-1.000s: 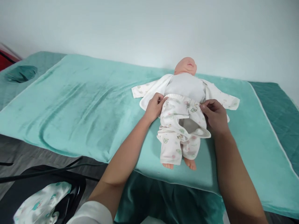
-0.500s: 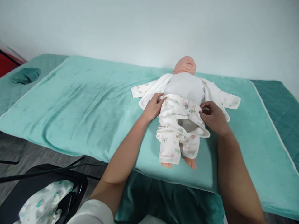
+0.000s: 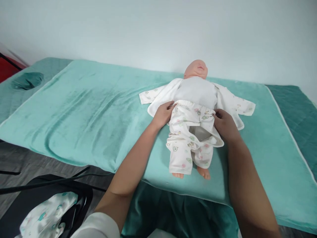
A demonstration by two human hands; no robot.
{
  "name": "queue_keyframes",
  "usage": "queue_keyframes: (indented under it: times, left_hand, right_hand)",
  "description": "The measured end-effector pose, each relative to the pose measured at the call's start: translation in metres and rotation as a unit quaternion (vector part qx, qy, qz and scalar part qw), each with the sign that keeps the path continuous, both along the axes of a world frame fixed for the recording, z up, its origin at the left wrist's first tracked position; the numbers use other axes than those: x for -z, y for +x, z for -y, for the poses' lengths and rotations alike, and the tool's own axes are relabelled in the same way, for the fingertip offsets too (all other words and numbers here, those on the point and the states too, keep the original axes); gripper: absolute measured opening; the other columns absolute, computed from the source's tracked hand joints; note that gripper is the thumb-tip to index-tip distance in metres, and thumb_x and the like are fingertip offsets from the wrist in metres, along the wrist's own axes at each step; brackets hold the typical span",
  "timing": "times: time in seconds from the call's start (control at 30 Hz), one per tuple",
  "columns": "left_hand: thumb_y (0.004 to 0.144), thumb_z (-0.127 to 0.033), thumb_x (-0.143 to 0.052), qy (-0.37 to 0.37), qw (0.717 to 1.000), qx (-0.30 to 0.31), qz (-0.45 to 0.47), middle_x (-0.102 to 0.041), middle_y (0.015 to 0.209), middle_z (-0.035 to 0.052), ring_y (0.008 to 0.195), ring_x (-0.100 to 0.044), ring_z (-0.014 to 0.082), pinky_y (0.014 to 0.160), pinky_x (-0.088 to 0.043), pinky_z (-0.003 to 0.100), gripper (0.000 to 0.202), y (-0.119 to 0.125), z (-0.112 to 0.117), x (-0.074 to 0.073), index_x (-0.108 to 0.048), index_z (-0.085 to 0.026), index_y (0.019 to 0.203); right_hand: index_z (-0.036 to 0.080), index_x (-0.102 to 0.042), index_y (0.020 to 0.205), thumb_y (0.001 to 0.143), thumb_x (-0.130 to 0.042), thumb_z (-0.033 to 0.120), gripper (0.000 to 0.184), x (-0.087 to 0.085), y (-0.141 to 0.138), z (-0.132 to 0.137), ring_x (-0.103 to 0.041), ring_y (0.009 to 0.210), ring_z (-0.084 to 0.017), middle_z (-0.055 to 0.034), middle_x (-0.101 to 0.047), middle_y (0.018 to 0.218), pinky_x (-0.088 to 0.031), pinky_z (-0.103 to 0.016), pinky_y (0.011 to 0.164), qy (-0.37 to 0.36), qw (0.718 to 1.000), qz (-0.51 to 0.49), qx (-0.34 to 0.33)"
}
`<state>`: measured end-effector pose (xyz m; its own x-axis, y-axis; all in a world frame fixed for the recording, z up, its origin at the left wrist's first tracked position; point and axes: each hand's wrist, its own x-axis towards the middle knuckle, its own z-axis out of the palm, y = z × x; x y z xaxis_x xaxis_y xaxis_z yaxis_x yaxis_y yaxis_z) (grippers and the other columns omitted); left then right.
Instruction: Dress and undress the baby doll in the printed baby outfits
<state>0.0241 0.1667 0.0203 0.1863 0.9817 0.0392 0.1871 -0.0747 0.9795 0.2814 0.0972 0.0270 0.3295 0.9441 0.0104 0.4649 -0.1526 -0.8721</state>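
Note:
A baby doll [image 3: 196,70] lies on its back, head toward the wall and feet toward me. Its white printed jacket [image 3: 239,105] is spread open under a pale torso. White printed baby pants [image 3: 180,155] with a split crotch cover its hips and legs, and both feet stick out below the cuffs. My left hand [image 3: 163,114] is closed on the waistband at the left hip, fingertips partly hidden by the cloth. At the opposite hip my right hand [image 3: 225,124] pinches the waistband's right edge.
The doll rests on a green padded table [image 3: 94,109] against a white wall [image 3: 148,29]. On the lower left, a black chair [image 3: 27,191] holds a crumpled white printed cloth [image 3: 49,215]. A face hole [image 3: 28,81] shows at the table's far left.
My right hand has turned slightly and its fingers now tuck closer against the waistband. The pants and legs have shifted a touch to the right. The left hand has slid slightly lower.

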Motion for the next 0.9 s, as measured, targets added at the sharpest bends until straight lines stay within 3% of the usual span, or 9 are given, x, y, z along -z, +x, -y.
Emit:
queue_keyframes:
  times: [0.1, 0.2, 0.47, 0.67, 0.9]
  left_hand:
    - [0.089, -0.054, -0.063, -0.084, 0.993, 0.067, 0.051, -0.075, 0.088, 0.0043, 0.081, -0.064, 0.0191, 0.075, -0.048, 0.03, 0.039, 0.002, 0.003, -0.008, -0.076, -0.016, 0.091]
    - [0.087, -0.052, -0.066, -0.148, 0.976, 0.092, 0.128, -0.075, 0.087, 0.0049, 0.077, -0.064, 0.0173, 0.07, -0.047, 0.027, 0.038, 0.005, 0.005, -0.011, -0.074, -0.015, 0.088]
    - [0.088, -0.04, -0.066, -0.136, 0.959, 0.057, 0.242, -0.077, 0.093, 0.0045, 0.089, -0.069, 0.0194, 0.078, -0.052, 0.027, 0.024, 0.012, 0.005, 0.0, -0.073, -0.017, 0.09]
    - [0.082, -0.037, -0.073, -0.161, 0.933, 0.048, 0.319, -0.078, 0.106, 0.007, 0.108, -0.071, 0.0245, 0.1, -0.053, 0.036, 0.024, 0.011, 0.009, -0.01, -0.075, -0.016, 0.093]
    - [0.078, -0.026, -0.076, -0.189, 0.922, 0.065, 0.333, -0.079, 0.11, 0.0074, 0.115, -0.071, 0.0265, 0.104, -0.055, 0.04, 0.024, 0.008, 0.013, -0.015, -0.078, -0.016, 0.1]
  right_hand:
    - [0.022, -0.068, 0.093, 0.069, -0.082, 0.041, 0.034, 0.002, -0.001, -0.003, -0.065, 0.075, -0.021, -0.0034, -0.071, 0.086, -0.052, -0.032, 0.063, -0.009, 0.994, -0.111, -0.008]
    - [0.025, -0.068, 0.094, 0.065, -0.086, 0.035, 0.036, 0.001, -0.008, -0.003, -0.067, 0.077, -0.022, -0.0026, -0.072, 0.088, -0.056, -0.032, 0.064, 0.008, 0.984, -0.177, -0.014]
    - [0.025, -0.066, 0.082, 0.061, -0.088, 0.029, 0.031, -0.001, -0.018, -0.007, -0.071, 0.087, -0.026, -0.0009, -0.072, 0.082, -0.061, -0.036, 0.069, 0.068, 0.961, -0.268, -0.034]
    - [0.025, -0.06, 0.075, 0.065, -0.085, 0.034, 0.029, -0.005, -0.014, -0.006, -0.072, 0.094, -0.029, -0.0022, -0.073, 0.082, -0.062, -0.041, 0.074, 0.05, 0.954, -0.29, -0.064]
    - [0.025, -0.067, 0.083, 0.063, -0.086, 0.039, 0.031, -0.005, -0.012, -0.002, -0.073, 0.095, -0.03, -0.0033, -0.076, 0.093, -0.063, -0.043, 0.076, 0.036, 0.95, -0.303, -0.072]
